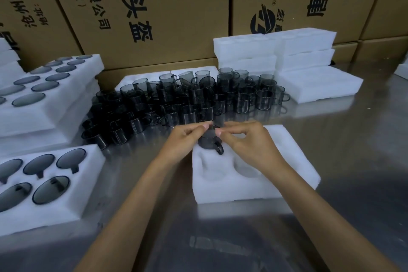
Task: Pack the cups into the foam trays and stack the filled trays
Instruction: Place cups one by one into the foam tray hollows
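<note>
1. Near left edge, filled foam tray [44, 205] holds smoked-glass cups mouth-up with handles in slots; good reference.
2. Centre, both arms reach over the steel table [353, 150]. Left hand [187, 139] and right hand [247, 141] pinch the rim of one smoked-glass cup [209, 142] from opposite sides, fingers closed on it.
3. Cup sits part-seated at the far-left pocket of the empty foam tray [287, 152], handle toward the person.
4. Risk: handle misses its slot, so cup jams tilted or the tray slides.
5. Farther back, loose cup cluster [187, 99] sits close; a knock could topple glass.
</note>
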